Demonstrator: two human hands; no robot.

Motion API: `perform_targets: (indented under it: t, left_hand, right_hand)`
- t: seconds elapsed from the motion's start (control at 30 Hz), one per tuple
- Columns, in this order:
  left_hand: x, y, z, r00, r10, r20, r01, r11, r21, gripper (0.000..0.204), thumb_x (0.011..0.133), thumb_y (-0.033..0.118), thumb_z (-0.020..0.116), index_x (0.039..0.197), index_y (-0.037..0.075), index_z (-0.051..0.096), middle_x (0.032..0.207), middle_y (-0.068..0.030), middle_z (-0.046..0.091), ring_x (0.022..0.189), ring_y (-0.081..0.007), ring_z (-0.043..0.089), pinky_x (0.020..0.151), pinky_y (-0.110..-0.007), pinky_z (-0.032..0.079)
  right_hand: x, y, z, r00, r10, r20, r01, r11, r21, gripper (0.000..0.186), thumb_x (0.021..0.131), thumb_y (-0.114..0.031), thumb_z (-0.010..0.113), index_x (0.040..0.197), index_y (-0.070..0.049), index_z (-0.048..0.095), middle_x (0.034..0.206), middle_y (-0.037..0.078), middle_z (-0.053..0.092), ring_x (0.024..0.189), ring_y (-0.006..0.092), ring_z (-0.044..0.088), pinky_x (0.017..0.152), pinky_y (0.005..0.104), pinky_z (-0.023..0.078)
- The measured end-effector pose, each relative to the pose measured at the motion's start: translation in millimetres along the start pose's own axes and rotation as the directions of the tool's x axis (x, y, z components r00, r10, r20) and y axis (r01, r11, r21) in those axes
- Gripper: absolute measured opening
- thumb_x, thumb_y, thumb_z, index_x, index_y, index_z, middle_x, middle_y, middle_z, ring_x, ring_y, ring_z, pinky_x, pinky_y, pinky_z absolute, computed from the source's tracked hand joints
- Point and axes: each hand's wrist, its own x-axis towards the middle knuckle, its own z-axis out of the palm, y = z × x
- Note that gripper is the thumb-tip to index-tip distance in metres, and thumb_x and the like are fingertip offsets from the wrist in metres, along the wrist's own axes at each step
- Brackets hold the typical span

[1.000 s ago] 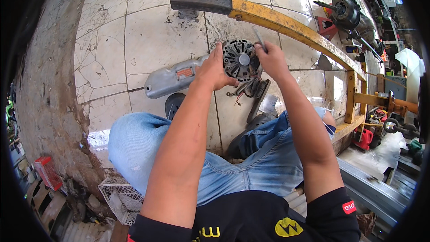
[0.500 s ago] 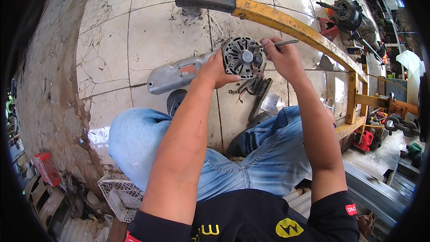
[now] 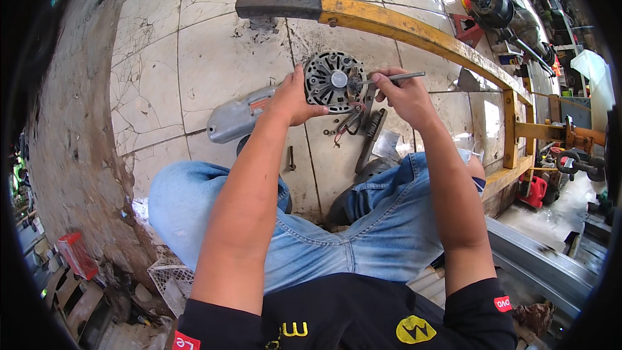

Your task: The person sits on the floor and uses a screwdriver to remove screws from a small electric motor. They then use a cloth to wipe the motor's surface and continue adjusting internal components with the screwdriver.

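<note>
A round slotted metal alternator is held up off the tiled floor. My left hand grips its left edge, the thumb along the lower rim and the fingers behind it. In my right hand is a slim grey metal rod-like tool, pinched between thumb and fingers. The tool's inner end points at the alternator's right side, near its dark central part; whether it touches, I cannot tell. Below hang reddish and dark wires. A wire brush lies just right of them, beside a few small nuts.
A grey metal cover lies left of the alternator. Nearer my legs is a bolt. A yellow steel arm crosses beyond my hands down to a frame at right. A white plastic crate stands at lower left.
My view has shifted slightly, so the alternator and both hands appear further left. The tool remains in my right hand and the alternator in my left; a bolt on the floor now shows.
</note>
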Motion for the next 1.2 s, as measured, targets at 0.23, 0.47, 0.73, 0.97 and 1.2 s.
perform_targets:
  t: [0.23, 0.47, 0.73, 0.97, 1.2]
  left_hand:
    - [-10.1, 17.4, -5.4, 0.996, 0.060, -0.060, -0.047, 0.978, 0.202, 0.141, 0.061, 0.049, 0.091, 0.160, 0.014, -0.003, 0.164, -0.0231, 0.008, 0.149, -0.0417, 0.020, 0.121, -0.045, 0.028]
    - [0.3, 17.0, 4.5, 0.992, 0.115, -0.051, -0.101, 0.968, 0.230, 0.146, 0.057, 0.052, 0.092, 0.159, 0.008, -0.003, 0.164, -0.0240, 0.003, 0.150, -0.0407, 0.016, 0.122, -0.043, 0.025]
    - [6.8, 13.1, 3.4, 0.978, 0.201, -0.055, -0.188, 0.965, 0.183, 0.144, 0.058, 0.046, 0.093, 0.160, 0.011, -0.002, 0.164, -0.0232, 0.006, 0.149, -0.0391, 0.022, 0.120, -0.042, 0.029]
    - [7.0, 21.6, -8.5, 0.984, 0.180, 0.006, -0.179, 0.972, 0.151, 0.147, 0.051, 0.038, 0.096, 0.159, 0.006, 0.000, 0.164, -0.0222, 0.009, 0.152, -0.0354, 0.016, 0.123, -0.039, 0.022]
    - [6.1, 20.9, -9.7, 0.979, 0.201, 0.022, -0.202, 0.971, 0.130, 0.147, 0.053, 0.036, 0.096, 0.158, 0.002, 0.000, 0.164, -0.0236, 0.007, 0.153, -0.0349, 0.011, 0.124, -0.039, 0.019]
  right_hand:
    - [-10.9, 22.5, 1.6, 0.997, -0.021, -0.074, 0.029, 0.993, 0.116, 0.023, 0.097, -0.020, 0.064, 0.107, -0.001, 0.071, 0.085, 0.004, 0.071, 0.067, 0.0104, 0.062, 0.064, 0.0255, 0.050]
    - [-3.3, 36.0, -10.7, 0.981, -0.073, -0.177, 0.094, 0.990, 0.108, 0.025, 0.095, -0.021, 0.065, 0.107, 0.000, 0.072, 0.083, 0.006, 0.072, 0.068, 0.0109, 0.065, 0.064, 0.0258, 0.052]
    - [-0.2, 34.6, -20.8, 0.974, -0.042, -0.224, 0.069, 0.991, 0.117, 0.027, 0.094, -0.024, 0.065, 0.107, -0.001, 0.072, 0.081, 0.007, 0.071, 0.066, 0.0128, 0.066, 0.062, 0.0277, 0.052]
    - [-3.0, 37.1, -10.3, 0.961, -0.130, -0.244, 0.134, 0.991, 0.000, 0.025, 0.091, -0.023, 0.066, 0.103, -0.002, 0.073, 0.082, 0.012, 0.073, 0.070, 0.0207, 0.068, 0.068, 0.0324, 0.053]
    - [-4.7, 34.9, -10.0, 0.990, -0.064, -0.125, 0.081, 0.988, 0.134, 0.026, 0.089, -0.025, 0.066, 0.101, -0.003, 0.074, 0.087, 0.016, 0.074, 0.080, 0.0265, 0.070, 0.075, 0.0339, 0.053]
